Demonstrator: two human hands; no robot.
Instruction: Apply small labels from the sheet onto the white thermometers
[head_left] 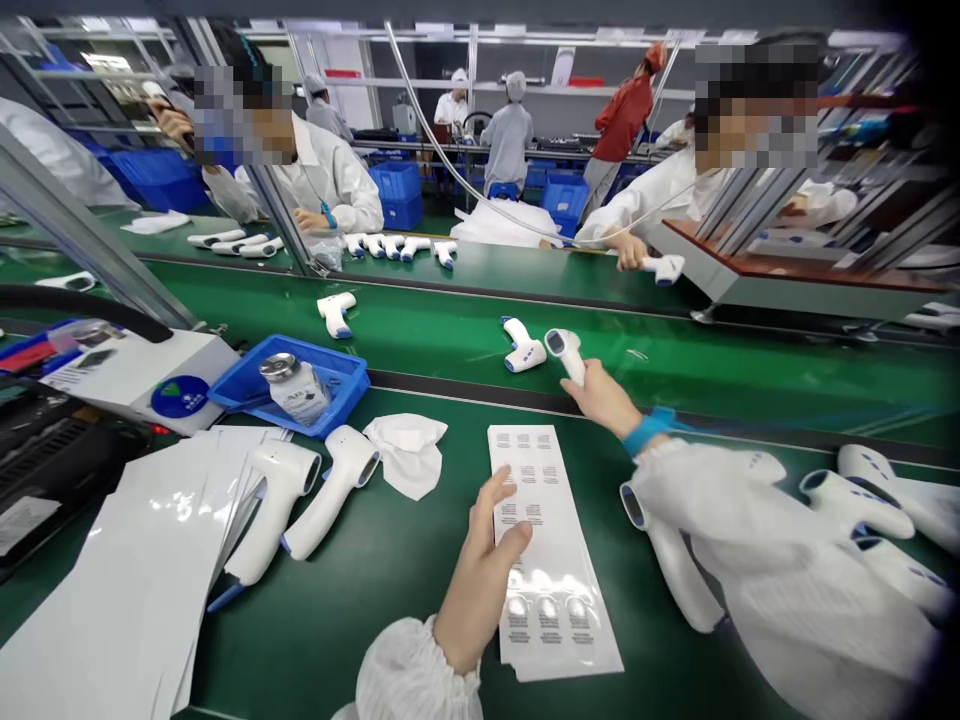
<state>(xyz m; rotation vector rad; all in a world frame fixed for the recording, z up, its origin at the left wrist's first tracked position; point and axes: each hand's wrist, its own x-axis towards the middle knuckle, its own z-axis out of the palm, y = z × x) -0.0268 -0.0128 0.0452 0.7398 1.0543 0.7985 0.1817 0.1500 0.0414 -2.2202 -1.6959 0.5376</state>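
My right hand (606, 398), with a blue wrist strap, is closed round the handle of a white thermometer gun (566, 352) over the edge of the green belt. Just left of it a second white gun (523, 346) lies on the belt. My left hand (484, 570) is over the label sheet (559, 560), its fingers apart and holding nothing; whether the fingertips touch the sheet is unclear. Printed labels run in rows on that sheet. Under my right sleeve a white gun (675, 560) lies on the table.
Left are white sheets (142, 560), two guns (274, 500) (334, 490), a white cloth (409, 452) and a blue tray (349, 385) with a bottle. More guns (855, 500) lie right. Across the belt (435, 320), a person's hand (628, 250) holds a gun.
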